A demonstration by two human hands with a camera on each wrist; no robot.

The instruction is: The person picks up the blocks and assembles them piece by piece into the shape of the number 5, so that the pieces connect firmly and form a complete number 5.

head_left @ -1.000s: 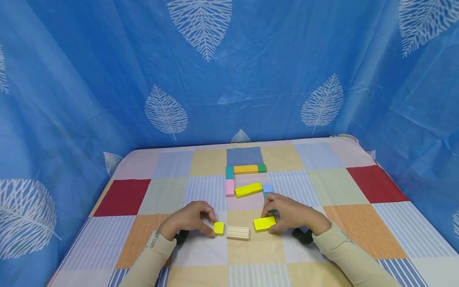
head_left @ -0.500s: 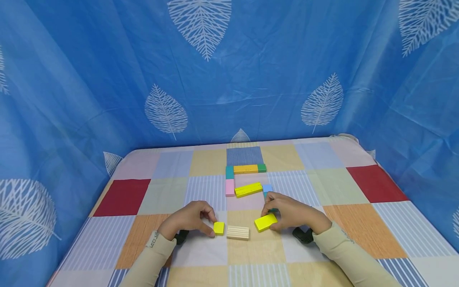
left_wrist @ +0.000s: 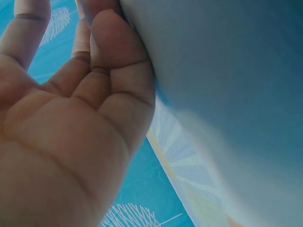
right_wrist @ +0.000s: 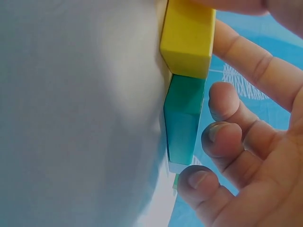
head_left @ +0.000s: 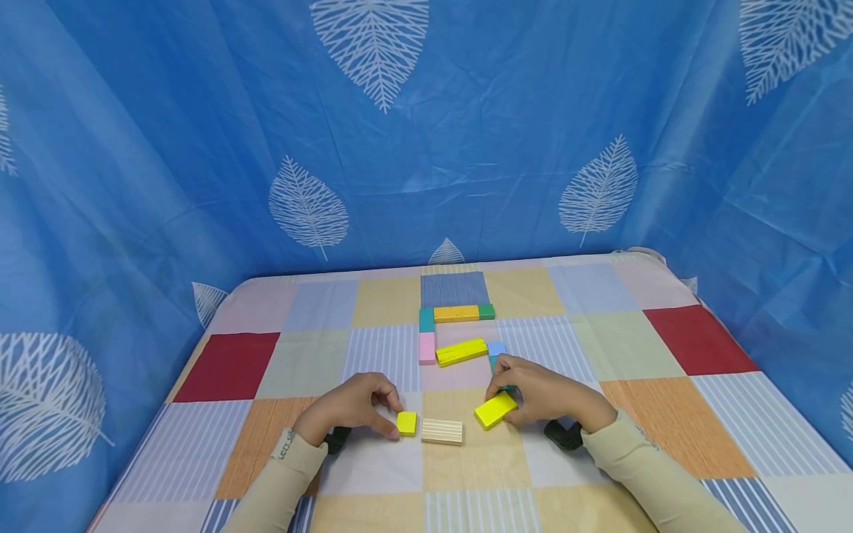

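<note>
1. Centrally, both hands rest low on the bench [head_left: 573, 296], forearms in beige sleeves converging from the near edge.
2. Left hand [head_left: 349, 406]: knuckles up, fingers curled, thumb and forefinger pinching a small yellow square block [head_left: 406, 423] that lies flat on the cloth. In the left wrist view the palm [left_wrist: 61, 137] fills the picture, fingers bent against the cloth; the block is not seen there.
3. Right hand [head_left: 543, 396]: fingers arched over and gripping a yellow oblong block [head_left: 496, 409]. Its long axis runs from near-left to far-right, and the far-right end is under the fingers.
4. In the right wrist view the oblong block [right_wrist: 188, 39] shows flat faces and sharp edges, with a teal block [right_wrist: 183, 124] just beyond it and the curled fingers [right_wrist: 222, 106] beside both.
5. A ridged, unpainted wooden block [head_left: 443, 431] lies between the two yellow blocks, just beside the square one.
6. Farther off lie painted blocks: teal [head_left: 426, 320], orange bar [head_left: 456, 313], green [head_left: 487, 312], pink [head_left: 427, 348], a tilted yellow bar [head_left: 461, 352], light blue [head_left: 496, 349].
7. Bench cover: patchwork cloth of plain and striped squares; backdrop: blue fabric with white leaf prints [head_left: 372, 44].
</note>
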